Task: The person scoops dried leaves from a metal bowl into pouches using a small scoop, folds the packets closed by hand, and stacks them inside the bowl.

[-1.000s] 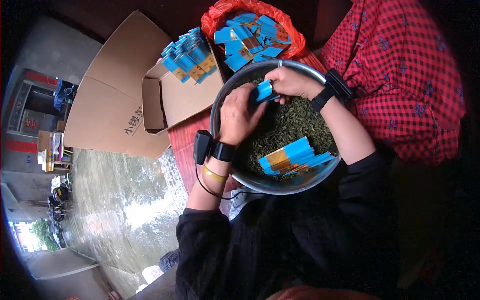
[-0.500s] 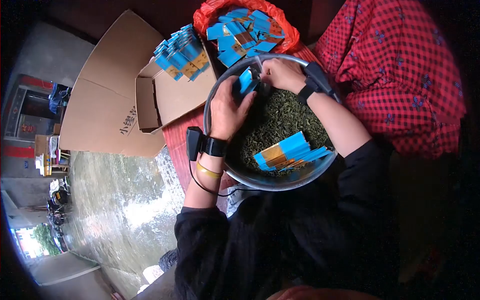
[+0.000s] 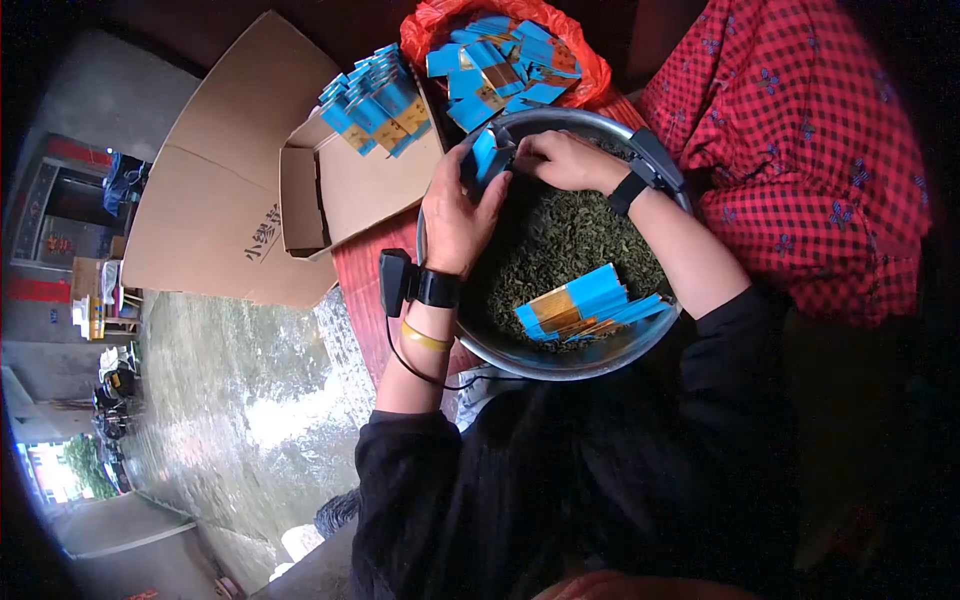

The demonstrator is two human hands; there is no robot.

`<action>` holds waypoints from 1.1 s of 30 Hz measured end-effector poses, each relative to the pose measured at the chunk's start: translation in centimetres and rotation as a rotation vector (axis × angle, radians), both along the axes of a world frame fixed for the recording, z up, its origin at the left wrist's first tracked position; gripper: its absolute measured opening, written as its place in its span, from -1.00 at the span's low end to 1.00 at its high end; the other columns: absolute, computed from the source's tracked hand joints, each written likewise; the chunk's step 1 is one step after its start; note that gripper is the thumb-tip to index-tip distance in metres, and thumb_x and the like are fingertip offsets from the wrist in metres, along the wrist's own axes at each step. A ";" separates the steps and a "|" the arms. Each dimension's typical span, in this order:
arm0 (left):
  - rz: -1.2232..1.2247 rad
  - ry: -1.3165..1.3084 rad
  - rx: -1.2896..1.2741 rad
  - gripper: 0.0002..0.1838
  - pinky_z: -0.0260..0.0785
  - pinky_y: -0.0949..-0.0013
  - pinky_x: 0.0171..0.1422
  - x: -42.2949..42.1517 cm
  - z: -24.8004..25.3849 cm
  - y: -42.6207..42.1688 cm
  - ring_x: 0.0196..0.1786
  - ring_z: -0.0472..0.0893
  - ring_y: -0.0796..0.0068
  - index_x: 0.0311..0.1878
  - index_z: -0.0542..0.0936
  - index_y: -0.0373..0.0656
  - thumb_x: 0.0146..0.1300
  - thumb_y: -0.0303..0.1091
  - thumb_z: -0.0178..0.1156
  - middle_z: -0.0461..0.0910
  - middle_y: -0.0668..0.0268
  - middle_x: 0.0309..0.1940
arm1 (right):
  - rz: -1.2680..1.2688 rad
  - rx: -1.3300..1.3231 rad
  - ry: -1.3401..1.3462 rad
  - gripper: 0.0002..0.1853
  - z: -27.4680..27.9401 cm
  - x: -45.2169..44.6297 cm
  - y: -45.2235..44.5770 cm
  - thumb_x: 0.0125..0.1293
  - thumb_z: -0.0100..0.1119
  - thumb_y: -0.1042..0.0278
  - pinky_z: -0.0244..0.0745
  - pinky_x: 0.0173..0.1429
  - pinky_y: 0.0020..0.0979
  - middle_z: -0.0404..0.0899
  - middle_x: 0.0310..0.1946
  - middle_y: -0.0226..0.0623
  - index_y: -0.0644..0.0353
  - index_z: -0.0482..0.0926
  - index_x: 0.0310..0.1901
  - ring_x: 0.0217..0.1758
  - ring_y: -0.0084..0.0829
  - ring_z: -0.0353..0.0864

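My left hand [image 3: 461, 218] grips a small blue packet [image 3: 484, 156] over the far left rim of a metal basin [image 3: 487, 349]. The packet is tilted, its silvery opening towards my right hand [image 3: 566, 162]. Those right fingers are bent together beside the opening, and whatever they pinch is hidden. Dark green dried leaves [image 3: 560, 235], which look like tea, fill the basin under both hands. On the leaves at the near side lies a small stack of flat blue and gold packets [image 3: 572, 305].
Beyond the basin, a red plastic bag [image 3: 590, 75] holds many flat blue packets [image 3: 500, 75]. To the left, a shallow cardboard box [image 3: 362, 187] has filled-looking packets [image 3: 380, 105] standing in rows, beside a large cardboard flap [image 3: 215, 170]. Red checked cloth [image 3: 790, 170] hangs at the right.
My right fingers have drawn slightly down and back from the packet's mouth, which now shows more plainly. My left hand keeps its hold. The whole view has shifted a little.
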State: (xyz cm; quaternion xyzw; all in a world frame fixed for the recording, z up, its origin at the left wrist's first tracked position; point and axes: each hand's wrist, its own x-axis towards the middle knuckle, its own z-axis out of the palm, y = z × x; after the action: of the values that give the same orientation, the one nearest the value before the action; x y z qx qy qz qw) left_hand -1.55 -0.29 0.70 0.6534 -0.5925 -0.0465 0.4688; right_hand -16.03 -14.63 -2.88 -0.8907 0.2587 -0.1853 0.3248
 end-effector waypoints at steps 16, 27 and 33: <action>-0.069 -0.106 0.007 -0.46 0.44 0.18 0.00 0.1 -0.7 -0.2 -0.09 0.56 -0.03 0.06 0.43 -0.24 0.05 -0.26 0.39 0.55 -0.01 -0.14 | -0.247 0.323 -0.651 -0.68 3.7 -1.9 -1.0 0.40 -0.01 0.13 0.34 -0.48 -0.60 0.43 -0.65 -0.49 0.20 0.54 -0.38 -0.57 -0.69 0.44; -0.021 -0.060 0.103 -0.45 0.44 0.17 -0.02 -0.1 -0.7 -0.2 -0.10 0.57 -0.02 0.07 0.42 -0.25 0.05 -0.23 0.39 0.55 -0.01 -0.12 | -0.031 -0.489 -0.621 -0.82 5.3 -1.2 1.6 0.37 0.07 0.33 0.47 -0.35 -0.35 0.58 -0.39 -0.16 0.28 0.52 -0.24 -0.40 -0.24 0.63; -0.018 -0.047 0.072 -0.46 0.44 0.18 -0.03 -0.1 -0.6 -0.1 -0.10 0.57 -0.01 0.05 0.43 -0.27 0.06 -0.24 0.38 0.55 -0.01 -0.12 | -0.231 -0.421 -0.528 -0.78 5.4 -2.3 0.5 0.39 0.02 0.23 0.44 -0.38 -0.25 0.56 -0.51 -0.12 0.22 0.52 -0.26 -0.41 -0.12 0.60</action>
State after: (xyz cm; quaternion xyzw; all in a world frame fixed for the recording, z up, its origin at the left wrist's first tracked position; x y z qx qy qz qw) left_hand -1.64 -0.35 0.09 0.6655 -0.6071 -0.0564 0.4305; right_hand -18.36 -14.14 2.48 -0.8243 0.2211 -0.4939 0.1665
